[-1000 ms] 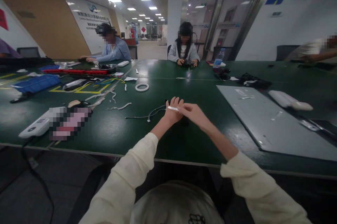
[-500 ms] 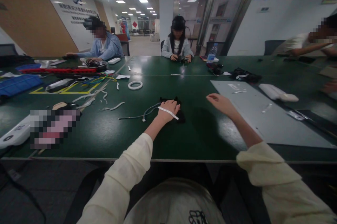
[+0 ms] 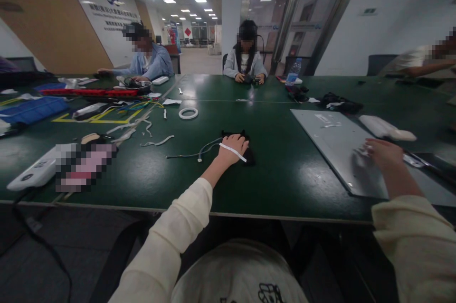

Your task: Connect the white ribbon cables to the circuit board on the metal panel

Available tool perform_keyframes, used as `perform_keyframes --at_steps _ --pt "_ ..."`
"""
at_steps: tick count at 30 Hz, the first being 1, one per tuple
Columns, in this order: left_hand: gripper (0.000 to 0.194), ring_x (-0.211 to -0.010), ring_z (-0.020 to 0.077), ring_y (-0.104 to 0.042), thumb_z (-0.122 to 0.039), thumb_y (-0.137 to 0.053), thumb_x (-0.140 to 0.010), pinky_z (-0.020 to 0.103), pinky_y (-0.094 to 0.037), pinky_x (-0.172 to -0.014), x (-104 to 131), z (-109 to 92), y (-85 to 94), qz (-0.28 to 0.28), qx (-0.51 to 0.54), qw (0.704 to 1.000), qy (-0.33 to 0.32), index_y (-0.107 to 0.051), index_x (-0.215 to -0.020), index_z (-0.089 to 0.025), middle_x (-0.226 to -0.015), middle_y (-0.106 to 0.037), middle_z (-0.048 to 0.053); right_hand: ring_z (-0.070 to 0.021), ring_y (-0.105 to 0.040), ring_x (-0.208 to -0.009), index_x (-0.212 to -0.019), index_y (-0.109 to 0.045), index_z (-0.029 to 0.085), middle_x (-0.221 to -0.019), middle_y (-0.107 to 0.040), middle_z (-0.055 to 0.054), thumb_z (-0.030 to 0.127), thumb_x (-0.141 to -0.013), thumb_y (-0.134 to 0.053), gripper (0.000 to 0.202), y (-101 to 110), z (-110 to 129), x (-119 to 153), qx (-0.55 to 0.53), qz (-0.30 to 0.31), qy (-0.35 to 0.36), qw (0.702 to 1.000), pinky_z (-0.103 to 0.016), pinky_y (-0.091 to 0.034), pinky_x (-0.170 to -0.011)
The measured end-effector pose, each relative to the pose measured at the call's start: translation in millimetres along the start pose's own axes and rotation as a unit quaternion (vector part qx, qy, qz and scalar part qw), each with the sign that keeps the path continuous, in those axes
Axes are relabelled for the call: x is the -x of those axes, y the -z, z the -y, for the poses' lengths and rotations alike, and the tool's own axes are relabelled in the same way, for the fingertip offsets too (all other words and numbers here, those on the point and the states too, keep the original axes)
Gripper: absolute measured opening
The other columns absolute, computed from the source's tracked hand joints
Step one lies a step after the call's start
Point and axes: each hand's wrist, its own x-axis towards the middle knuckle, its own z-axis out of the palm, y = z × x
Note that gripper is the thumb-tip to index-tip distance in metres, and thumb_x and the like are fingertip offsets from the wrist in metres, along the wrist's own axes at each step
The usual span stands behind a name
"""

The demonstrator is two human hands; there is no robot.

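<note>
My left hand [image 3: 233,147] lies over a flat black device [image 3: 250,155], its fingers bent across the top and hiding most of it. A white strip [image 3: 233,152] runs across the back of this hand. Thin grey cables [image 3: 201,151] with a small white connector come out to the left of the device. Over the grey board [image 3: 329,151], my right hand [image 3: 386,156] has its thumb and fingers pinched at a small clear plastic piece [image 3: 363,150]. Motion blurs that piece, so its kind is unclear.
A roll of white tape [image 3: 188,113] and torn white strips [image 3: 156,141] lie left of the device. Further left are a white power bank [image 3: 39,170] and a blue tray [image 3: 33,109]. A long white object [image 3: 386,127] sits beyond my right hand. People sit across the table.
My right hand has moved right, from above the green table to the grey board, and its fingers have closed at the small clear piece. The left hand stays on the device.
</note>
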Motion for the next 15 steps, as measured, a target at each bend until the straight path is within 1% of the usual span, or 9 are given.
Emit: perform_keyframes --at_steps 2,4,6,7,8,10,11,13,15 --pt "0.046 -0.112 0.0214 -0.050 -0.041 -0.019 -0.095 0.039 -0.039 -0.092 -0.2 0.7 -0.4 0.001 0.004 1.000 -0.003 -0.054 -0.113 -0.018 -0.119 -0.056 0.009 -0.0095 -0.041 -0.042 -0.089 -0.071 0.008 -0.058 -0.058 -0.007 0.004 -0.061 -0.066 0.029 -1.7 2.6 2.4 0.009 0.017 -0.046 0.999 -0.026 -0.036 -0.045" --pt "0.046 -0.112 0.0212 -0.050 -0.041 -0.019 -0.095 0.039 -0.039 -0.092 -0.6 1.2 -1.6 0.000 0.003 1.000 -0.005 -0.055 -0.113 -0.018 -0.118 -0.056 0.009 -0.0092 -0.039 -0.042 -0.091 -0.071 0.009 -0.060 -0.059 -0.006 0.008 -0.061 -0.067 0.031 -1.2 6.6 6.2 0.018 -0.012 -0.071 0.997 -0.027 -0.035 -0.045" --pt "0.045 -0.112 0.0212 -0.050 -0.041 -0.020 -0.095 0.038 -0.039 -0.092 -0.9 1.6 -3.1 -0.006 -0.001 1.000 -0.002 -0.055 -0.112 -0.018 -0.118 -0.056 0.009 -0.0091 -0.041 -0.046 -0.094 -0.071 0.009 -0.070 -0.063 -0.008 0.010 -0.064 -0.066 0.030 -0.2 16.1 13.5 0.004 -0.048 -0.064 0.997 -0.026 -0.036 -0.048" --pt "0.045 -0.111 0.0212 -0.050 -0.041 -0.021 -0.094 0.038 -0.039 -0.092 -0.9 1.8 -3.8 -0.008 -0.002 1.000 -0.001 -0.055 -0.111 -0.018 -0.117 -0.056 0.009 -0.0091 -0.044 -0.049 -0.095 -0.071 0.009 -0.077 -0.065 -0.010 0.011 -0.066 -0.064 0.030 -0.2 24.0 19.6 -0.014 -0.048 -0.054 0.997 -0.025 -0.036 -0.049" --pt "0.045 -0.111 0.0212 -0.050 -0.041 -0.021 -0.094 0.038 -0.039 -0.092 -0.9 1.9 -4.4 -0.010 -0.001 1.000 -0.002 -0.055 -0.111 -0.018 -0.117 -0.056 0.009 -0.0092 -0.046 -0.053 -0.096 -0.070 0.009 -0.082 -0.065 -0.012 0.012 -0.068 -0.062 0.029 -0.9 34.3 27.9 -0.034 -0.031 -0.037 0.998 -0.024 -0.036 -0.050" --pt "0.044 -0.111 0.0212 -0.050 -0.041 -0.021 -0.095 0.038 -0.039 -0.091 -0.5 2.0 -4.9 -0.012 0.001 1.000 -0.005 -0.055 -0.110 -0.018 -0.117 -0.056 0.009 -0.0096 -0.051 -0.062 -0.094 -0.070 0.009 -0.090 -0.065 -0.015 0.014 -0.071 -0.060 0.026 -5.1 61.5 53.2 -0.080 0.069 -0.001 0.994 -0.022 -0.034 -0.049" --pt "0.044 -0.111 0.0213 -0.050 -0.040 -0.022 -0.095 0.038 -0.039 -0.091 -0.3 1.8 -4.7 -0.013 0.002 1.000 -0.006 -0.055 -0.110 -0.018 -0.117 -0.056 0.009 -0.0094 -0.052 -0.065 -0.094 -0.069 0.009 -0.092 -0.065 -0.014 0.017 -0.072 -0.060 0.025 -8.9 77.6 70.7 -0.107 0.143 0.026 0.984 -0.020 -0.033 -0.049" --pt "0.042 -0.111 0.0214 -0.050 -0.040 -0.023 -0.094 0.038 -0.039 -0.092 0.1 0.9 -3.7 -0.014 0.002 1.000 -0.003 -0.055 -0.110 -0.018 -0.117 -0.056 0.009 -0.0086 -0.052 -0.065 -0.097 -0.066 0.011 -0.088 -0.064 -0.011 0.023 -0.074 -0.058 0.027 -19.1 111.6 114.9 -0.166 0.268 0.077 0.946 -0.019 -0.031 -0.048" --pt "0.040 -0.111 0.0213 -0.050 -0.039 -0.024 -0.094 0.038 -0.039 -0.092 0.3 -0.3 -2.1 -0.015 0.000 1.000 0.004 -0.055 -0.109 -0.017 -0.117 -0.056 0.010 -0.0083 -0.049 -0.058 -0.101 -0.062 0.013 -0.077 -0.063 -0.007 0.029 -0.074 -0.058 0.032 -31.6 142.9 166.5 -0.204 0.373 0.121 0.897 -0.018 -0.030 -0.045"
